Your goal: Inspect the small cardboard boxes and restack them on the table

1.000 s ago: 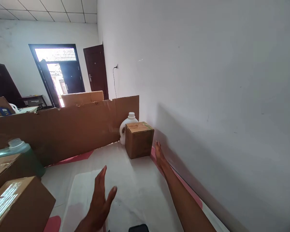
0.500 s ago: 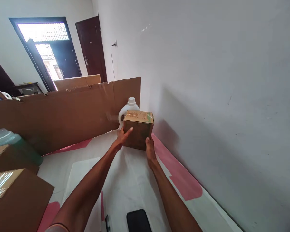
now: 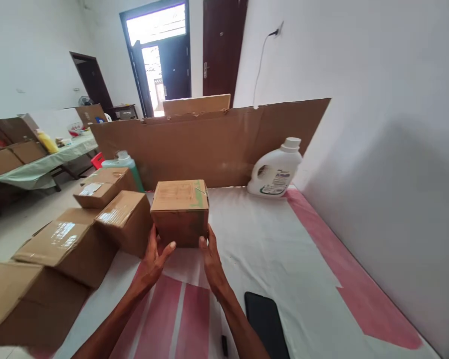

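A small cardboard box (image 3: 181,227), with green-edged tape on its top, is between my two hands in the middle of the head view. My left hand (image 3: 154,257) grips its lower left side, thumb toward the near face. On the lower right side my right hand (image 3: 210,254) holds it, fingers along the edge. Whether its base touches the table cannot be made out. Close to its left stands another cardboard box (image 3: 125,219). A white detergent jug (image 3: 277,172) stands upright at the back right, apart from both hands.
Several more cardboard boxes (image 3: 60,242) line the left edge, with a green liquid bottle (image 3: 125,163) behind them. An upright cardboard panel (image 3: 194,147) closes the back. A black phone (image 3: 266,324) and a small black object (image 3: 224,345) lie near me; a wall (image 3: 389,164) bounds the right.
My hands have carried the cardboard box leftward, from in front of the white jug to beside the row of boxes. The view has turned left, showing more boxes and another table.
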Available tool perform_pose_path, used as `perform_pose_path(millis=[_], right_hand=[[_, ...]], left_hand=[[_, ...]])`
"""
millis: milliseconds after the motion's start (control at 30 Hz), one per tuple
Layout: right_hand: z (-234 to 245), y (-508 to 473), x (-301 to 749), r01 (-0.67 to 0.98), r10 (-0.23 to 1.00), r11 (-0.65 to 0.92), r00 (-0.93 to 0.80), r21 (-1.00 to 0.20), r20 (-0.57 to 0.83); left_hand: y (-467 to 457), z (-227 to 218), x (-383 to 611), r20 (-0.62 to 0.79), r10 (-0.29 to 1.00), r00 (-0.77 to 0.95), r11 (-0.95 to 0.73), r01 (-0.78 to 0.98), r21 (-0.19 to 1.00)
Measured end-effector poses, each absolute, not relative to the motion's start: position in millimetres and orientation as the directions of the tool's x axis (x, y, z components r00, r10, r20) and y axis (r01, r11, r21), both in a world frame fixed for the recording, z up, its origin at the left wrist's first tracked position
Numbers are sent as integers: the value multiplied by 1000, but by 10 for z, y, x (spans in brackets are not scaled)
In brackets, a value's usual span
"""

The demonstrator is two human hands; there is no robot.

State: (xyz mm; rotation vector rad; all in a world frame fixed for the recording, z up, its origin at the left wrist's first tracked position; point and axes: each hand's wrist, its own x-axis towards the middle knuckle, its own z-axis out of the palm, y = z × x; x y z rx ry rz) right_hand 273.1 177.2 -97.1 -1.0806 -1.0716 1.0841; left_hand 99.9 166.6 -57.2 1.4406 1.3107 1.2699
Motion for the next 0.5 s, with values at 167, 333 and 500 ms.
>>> perform_pose_path(millis=[167,333,500], right_hand=[[-936,1064,2262,-88,993,7,122,-996,-4],[-1002,708,2181,-34,979,40,201,-999,32],[-1003,664,2308,-89,960,50,278,-995,23]], left_hand=[[1083,-706,601,120,976,-182,-82,204,976],[600,-753,379,196,975,-105,-155,312,937],[106,-730,410,417,907,61,-384,530,756]])
